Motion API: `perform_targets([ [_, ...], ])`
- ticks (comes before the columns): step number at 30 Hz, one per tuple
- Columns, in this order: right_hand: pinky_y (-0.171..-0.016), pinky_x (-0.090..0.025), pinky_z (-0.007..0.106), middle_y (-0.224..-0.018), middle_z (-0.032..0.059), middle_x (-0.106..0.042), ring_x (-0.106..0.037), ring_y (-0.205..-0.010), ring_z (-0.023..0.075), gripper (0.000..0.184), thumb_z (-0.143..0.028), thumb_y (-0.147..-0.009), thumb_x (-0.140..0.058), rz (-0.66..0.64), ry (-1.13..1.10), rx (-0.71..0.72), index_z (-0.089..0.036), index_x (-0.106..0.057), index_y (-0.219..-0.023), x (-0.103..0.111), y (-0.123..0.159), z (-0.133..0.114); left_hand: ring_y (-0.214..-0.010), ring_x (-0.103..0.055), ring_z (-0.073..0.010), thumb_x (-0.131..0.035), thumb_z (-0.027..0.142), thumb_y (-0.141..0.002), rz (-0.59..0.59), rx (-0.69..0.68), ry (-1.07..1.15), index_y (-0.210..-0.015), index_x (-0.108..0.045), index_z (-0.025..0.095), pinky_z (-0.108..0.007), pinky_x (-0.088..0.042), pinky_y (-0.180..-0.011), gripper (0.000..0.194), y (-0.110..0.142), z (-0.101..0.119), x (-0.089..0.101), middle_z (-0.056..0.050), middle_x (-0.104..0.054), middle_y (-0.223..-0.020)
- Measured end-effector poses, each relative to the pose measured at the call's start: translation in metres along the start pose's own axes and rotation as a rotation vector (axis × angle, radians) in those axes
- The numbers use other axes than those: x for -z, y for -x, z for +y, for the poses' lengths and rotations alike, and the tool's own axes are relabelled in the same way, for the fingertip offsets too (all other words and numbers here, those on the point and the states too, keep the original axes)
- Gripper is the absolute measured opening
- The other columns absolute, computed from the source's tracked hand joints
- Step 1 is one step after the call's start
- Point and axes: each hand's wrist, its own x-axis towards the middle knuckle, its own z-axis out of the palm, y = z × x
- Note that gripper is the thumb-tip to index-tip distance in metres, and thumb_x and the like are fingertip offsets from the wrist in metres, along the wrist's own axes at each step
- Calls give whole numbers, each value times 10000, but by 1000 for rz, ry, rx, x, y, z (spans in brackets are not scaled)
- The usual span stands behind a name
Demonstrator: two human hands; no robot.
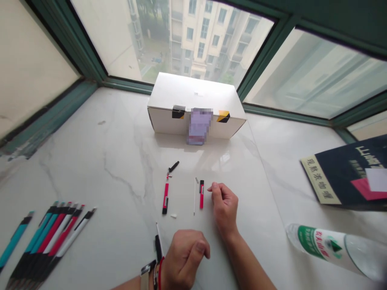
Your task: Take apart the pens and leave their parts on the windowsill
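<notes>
Although the right hand [224, 205] and left hand [188, 255] are both seen curled, whether anything is gripped cannot be told. Red barrel [201, 197] is located on counter [121, 237], just left of the nearer right hand, long axis aligned fore-and-aft.

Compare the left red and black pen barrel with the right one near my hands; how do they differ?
The left barrel points its black end toward you; the right barrel, toward the white box. The left barrel lies slightly slanted, while the right barrel lies nearly straight. The right barrel lies close beside your right hand; the left barrel lies farther from it. Both are red and black and lie on the pale tabletop.
</notes>
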Motion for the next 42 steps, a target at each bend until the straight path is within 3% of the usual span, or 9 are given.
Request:
perform_targets([
  [4,-540,-342,247,-559,-34,-464,-412,-544,122,397,-479,-921,-552,-22,35,46,-165,-625,-689,0,-2,-1,-517,-498,-103,-300,296,-1015,-16,-89,-29,-721,-608,191,-255,-420,-653,438,-2,-1,0,13,-506,-528],
  [10,-476,-265,238,-483,-72,-326,-282,-460,95,442,-515,-935,-510,-51,-97,23,-180,-538,-647,3,-10,7,-536,-494,-95,-286,297,-1013,-134,-203,-104,-669,-562,176,-229,-389,-594,457,-6,-5,-2,-8,-539,-567],
  [16,-493,-288,244,-468,-66,-355,-324,-472,110,473,-560,-918,-488,-52,-109,114,-183,-546,-639,5,-13,10,-544,-470,-120,-309,296,-996,-171,-342,-440,-631,-492,199,-264,-370,-587,420,-5,-12,-11,-9,-506,-556],
  [19,-548,-325,244,-513,-52,-416,-389,-529,121,462,-536,-931,-472,-20,-51,169,-178,-556,-650,6,-5,6,-572,-476,-133,-348,276,-978,-159,-444,-609,-634,-486,204,-275,-376,-599,377,-1,-5,-12,-13,-513,-576],
  [22,-591,-348,250,-555,-38,-471,-437,-571,132,449,-500,-947,-448,-25,48,207,-176,-572,-662,10,14,4,-637,-519,-145,-403,251,-965,-167,-442,-731,-686,-528,201,-276,-414,-650,310,14,10,-4,-23,-558,-634],
  [26,-657,-400,269,-700,9,-567,-513,-654,154,363,-418,-954,-450,-57,176,325,-181,-590,-716,29,56,11,-743,-574,-157,-460,247,-958,-141,-343,-821,-861,-593,205,-275,-461,-714,170,55,28,30,-32,-618,-753],
  [32,-920,-440,347,-1007,121,-617,-568,-964,234,293,-317,-961,-428,29,462,407,-172,-664,-866,69,129,27,-909,-617,-201,-454,267,-946,50,-143,-1095,-1102,-569,202,-340,-505,-853,204,108,31,128,-61,-646,-949],
  [37,-1124,-274,415,-1441,155,-476,-360,-1367,295,421,-363,-985,-388,63,796,236,-150,-640,-1248,79,156,32,-1133,-571,-265,-503,219,-868,70,31,-1380,-1170,-582,175,-394,-469,-979,315,123,29,190,-120,-609,-1211],
  [42,-1178,-51,491,-1619,101,-231,-114,-1494,302,587,-475,-991,-322,-45,954,116,-190,-411,-1496,74,164,32,-1062,-606,-277,-499,247,-855,132,239,-1473,-1182,-613,172,-408,-488,-912,355,131,31,213,-140,-617,-1213],
])
